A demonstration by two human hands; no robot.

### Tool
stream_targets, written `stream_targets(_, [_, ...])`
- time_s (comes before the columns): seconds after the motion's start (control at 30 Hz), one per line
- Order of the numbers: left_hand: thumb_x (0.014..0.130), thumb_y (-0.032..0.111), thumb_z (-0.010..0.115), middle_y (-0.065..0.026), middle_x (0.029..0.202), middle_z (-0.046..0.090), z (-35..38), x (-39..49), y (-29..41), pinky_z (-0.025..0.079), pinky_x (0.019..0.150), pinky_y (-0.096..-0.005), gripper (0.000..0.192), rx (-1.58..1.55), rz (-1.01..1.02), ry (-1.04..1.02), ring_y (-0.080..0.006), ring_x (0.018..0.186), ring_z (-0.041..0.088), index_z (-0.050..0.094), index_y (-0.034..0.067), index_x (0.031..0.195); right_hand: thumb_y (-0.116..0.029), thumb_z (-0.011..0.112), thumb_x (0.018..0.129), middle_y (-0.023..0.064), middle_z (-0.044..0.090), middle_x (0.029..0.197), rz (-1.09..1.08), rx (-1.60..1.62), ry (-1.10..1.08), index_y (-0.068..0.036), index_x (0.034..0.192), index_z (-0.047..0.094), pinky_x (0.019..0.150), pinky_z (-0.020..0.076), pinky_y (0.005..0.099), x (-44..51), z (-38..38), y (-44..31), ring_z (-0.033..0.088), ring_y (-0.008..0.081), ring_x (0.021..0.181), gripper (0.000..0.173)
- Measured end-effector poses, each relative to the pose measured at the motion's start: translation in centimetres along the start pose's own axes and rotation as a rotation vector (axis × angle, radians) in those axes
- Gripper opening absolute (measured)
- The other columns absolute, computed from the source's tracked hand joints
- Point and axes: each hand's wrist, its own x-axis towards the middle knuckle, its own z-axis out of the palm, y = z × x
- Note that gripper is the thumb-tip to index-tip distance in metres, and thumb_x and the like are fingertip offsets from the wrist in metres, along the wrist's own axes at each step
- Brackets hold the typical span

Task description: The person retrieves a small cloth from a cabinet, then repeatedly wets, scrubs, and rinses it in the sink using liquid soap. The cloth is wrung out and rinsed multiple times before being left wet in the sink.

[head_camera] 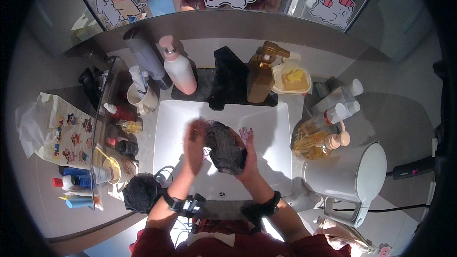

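Observation:
A bunched dark grey cloth (pixel 225 149) is held above the white sink basin (pixel 171 121) by my right hand (pixel 248 160), which wraps its right side. My left hand (pixel 194 146) is blurred, close to the left edge of the cloth; whether its fingers touch it cannot be made out. Behind them stands a black faucet (pixel 223 78), its spout reaching over the basin's back rim. Pink hand-shaped stickers (pixel 246 133) show on the basin floor. Dark bands circle both of my wrists.
Left of the basin are a black bundled item (pixel 141 192), a mug (pixel 142 99) and a glass-edged shelf (pixel 103 103). Pump bottles, one pink and white (pixel 180 71), one brown (pixel 262 74), flank the faucet. A soap dish (pixel 292 78), clear bottles (pixel 314 139) and a white pitcher (pixel 335 171) stand right.

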Motion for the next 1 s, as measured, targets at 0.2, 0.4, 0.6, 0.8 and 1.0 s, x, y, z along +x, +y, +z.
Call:
stream_targets(0.2, [0.076, 0.022, 0.056, -0.0165, 0.068, 0.053, 2.3, -4.0, -2.6, 0.041, 0.051, -0.0348, 0.023, 0.637, 0.295, -0.181, -0.0271, 0.055, 0.052, 0.05, 0.001, 0.08, -0.034, 0.037, 0.089, 0.0055, 0.05, 0.083, -0.357, -0.629, 0.443, -0.005, 0.086, 0.049, 0.068, 0.0386, 0.0279, 0.1, 2.3, 1.2, 0.045, 0.0132, 0.076, 0.032])
stream_targets(0.4, [0.072, 0.02, 0.056, -0.0125, 0.068, 0.056, 2.6, -1.9, -4.7, 0.043, 0.052, -0.0346, 0.019, 0.559, 0.639, -0.036, -0.024, 0.058, 0.056, 0.052, 0.003, 0.065, -0.031, 0.036, 0.089, 0.0066, 0.049, 0.089, -0.269, -0.807, 0.399, -0.003, 0.098, 0.048, 0.073, 0.0384, 0.028, 0.8, 1.1, 1.1, 0.046, 0.0141, 0.08, 0.031])
stream_targets(0.6, [0.072, 0.025, 0.055, -0.0153, 0.069, 0.058, 2.8, -1.4, -3.4, 0.045, 0.055, -0.0392, 0.022, 0.581, 0.224, -0.234, -0.0294, 0.063, 0.058, 0.056, 0.003, 0.073, -0.02, 0.037, 0.088, 0.0102, 0.049, 0.107, -0.312, -0.224, 0.273, -0.001, 0.113, 0.041, 0.086, 0.0388, 0.0316, 0.7, -1.5, 3.2, 0.05, 0.0206, 0.095, 0.032])
stream_targets(0.8, [0.075, 0.022, 0.055, -0.0169, 0.068, 0.057, 3.3, 0.1, -1.6, 0.042, 0.053, -0.0345, 0.024, 0.66, -0.105, -0.047, -0.0309, 0.06, 0.056, 0.053, 0.0, 0.064, -0.027, 0.039, 0.087, 0.0084, 0.056, 0.089, -0.147, -0.106, 0.329, -0.004, 0.1, 0.049, 0.084, 0.0398, 0.0336, 1.9, -1.6, 2.0, 0.052, 0.017, 0.089, 0.029])
stream_targets(1.0, [0.079, 0.017, 0.053, -0.0135, 0.058, 0.054, 2.5, 0.5, -3.6, 0.038, 0.048, -0.0326, 0.025, 0.788, 0.444, -0.08, -0.0294, 0.05, 0.051, 0.051, 0.0, 0.061, -0.029, 0.037, 0.088, 0.0051, 0.051, 0.099, 0.089, -0.004, 0.391, -0.007, 0.101, 0.048, 0.081, 0.0416, 0.0313, 1.3, -0.4, 1.5, 0.05, 0.0176, 0.091, 0.028])
